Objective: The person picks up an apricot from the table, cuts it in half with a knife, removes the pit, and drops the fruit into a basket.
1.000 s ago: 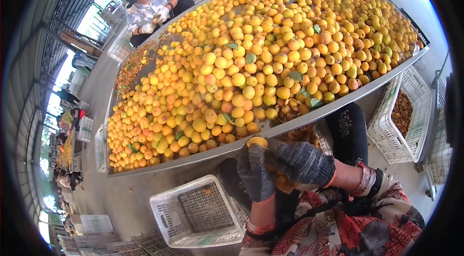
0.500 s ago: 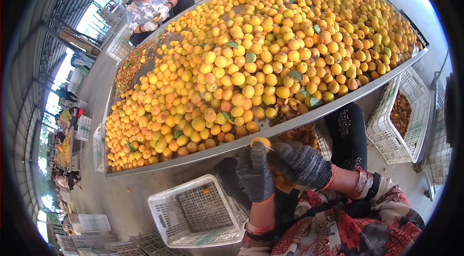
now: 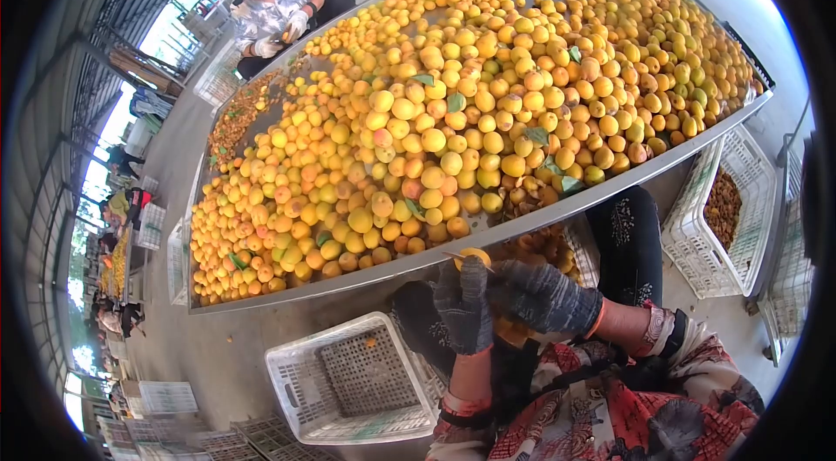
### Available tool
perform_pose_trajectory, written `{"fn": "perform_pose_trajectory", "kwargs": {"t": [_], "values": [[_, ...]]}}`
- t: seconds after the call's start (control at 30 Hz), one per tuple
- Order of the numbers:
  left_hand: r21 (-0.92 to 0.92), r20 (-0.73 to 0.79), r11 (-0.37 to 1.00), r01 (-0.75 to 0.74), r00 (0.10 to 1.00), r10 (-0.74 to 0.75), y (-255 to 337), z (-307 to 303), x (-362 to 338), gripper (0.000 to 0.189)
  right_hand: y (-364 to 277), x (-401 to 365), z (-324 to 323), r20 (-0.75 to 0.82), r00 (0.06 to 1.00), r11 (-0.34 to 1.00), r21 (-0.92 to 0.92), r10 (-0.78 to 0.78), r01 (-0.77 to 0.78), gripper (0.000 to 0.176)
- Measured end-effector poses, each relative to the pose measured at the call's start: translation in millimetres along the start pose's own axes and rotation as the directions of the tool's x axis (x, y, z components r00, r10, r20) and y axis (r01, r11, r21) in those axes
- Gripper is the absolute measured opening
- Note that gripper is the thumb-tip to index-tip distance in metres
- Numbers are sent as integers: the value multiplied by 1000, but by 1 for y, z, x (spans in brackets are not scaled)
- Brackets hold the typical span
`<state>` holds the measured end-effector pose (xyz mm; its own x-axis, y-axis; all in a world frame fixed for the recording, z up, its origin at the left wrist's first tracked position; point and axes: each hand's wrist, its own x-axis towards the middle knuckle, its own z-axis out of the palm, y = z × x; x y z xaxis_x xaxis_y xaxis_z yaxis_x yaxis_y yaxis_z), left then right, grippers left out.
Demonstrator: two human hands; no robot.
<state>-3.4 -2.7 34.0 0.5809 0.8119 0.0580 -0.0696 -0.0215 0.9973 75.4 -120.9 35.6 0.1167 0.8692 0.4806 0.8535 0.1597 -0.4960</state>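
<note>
Just in front of the metal table edge, my left hand (image 3: pixel 463 313), in a dark grey knitted glove, is closed around a yellow apricot (image 3: pixel 474 255). My right hand (image 3: pixel 550 297), gloved alike, is closed beside it. From its fingers a thin knife blade (image 3: pixel 454 255) runs across the apricot, and the tip shows on the left; the handle is hidden in the glove. A large heap of yellow-orange apricots (image 3: pixel 418 139) with a few green leaves covers the table beyond both hands.
The table's metal rim (image 3: pixel 348 279) runs in front of me. Below left stands a white plastic crate (image 3: pixel 296 383) with a small orange piece inside. At right, another white crate (image 3: pixel 684 235) holds brown scraps. Across the table, a person (image 3: pixel 274 4) with white gloves sits working.
The knife has pushed across the apricot, so its tip now sticks out on the left. My left hand has shifted slightly to the right.
</note>
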Motion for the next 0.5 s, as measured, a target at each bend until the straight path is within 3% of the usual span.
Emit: {"fn": "perform_pose_trajectory", "kwargs": {"t": [0.03, 0.13, 0.17, 0.2, 0.23, 0.33, 0.37, 0.4, 0.43, 0.47, 0.5], "values": [[0, 0, 1000, -1, 1000, 1, 2, 3, -1, 23, 0, 0, 3, 7, 997, 929, -364, -76, 73, 45], [-27, -92, 1000, 7, 996, -10, 9, 6, -2, 30, -9, 3, -9, 54, 997, 939, -338, -47, 62, 42], [-35, -111, 996, 83, 990, -86, 10, 2, 1, 33, -16, 6, -18, 56, 997, 940, -334, -51, 67, 42], [-46, -127, 987, 155, 979, -160, 11, -2, 4, 37, -24, 12, -30, 9, 951, 868, 406, 308, -285, 40], [-47, -129, 987, 151, 979, -156, 12, -7, 8, 37, -27, 17, -39, 224, 797, 215, 890, 562, -402, 38], [-152, 9, 974, 169, 985, -170, 1, -19, 7, 41, -20, 24, -55, 161, 796, 217, 913, 584, -344, 47], [-48, 61, 994, 97, 994, -94, -4, -19, 5, 39, -10, 23, -47, 41, 849, 279, 935, 527, -219, 53], [51, 120, 999, 15, 993, -21, -6, -18, 3, 37, -6, 26, -46, 37, 848, 284, 934, 529, -218, 53], [46, 125, 999, 15, 992, -21, -4, -17, 2, 37, -4, 31, -46, -51, 910, 600, 766, 412, -229, 54], [-17, 196, 993, 114, 975, -108, 1, -16, 1, 36, -2, 35, -47, -86, 960, 841, 507, 267, -188, 55], [-70, 268, 974, 217, 944, -191, 5, -17, -1, 36, -6, 36, -51, 113, 940, 700, 640, 321, -316, 41]]}}
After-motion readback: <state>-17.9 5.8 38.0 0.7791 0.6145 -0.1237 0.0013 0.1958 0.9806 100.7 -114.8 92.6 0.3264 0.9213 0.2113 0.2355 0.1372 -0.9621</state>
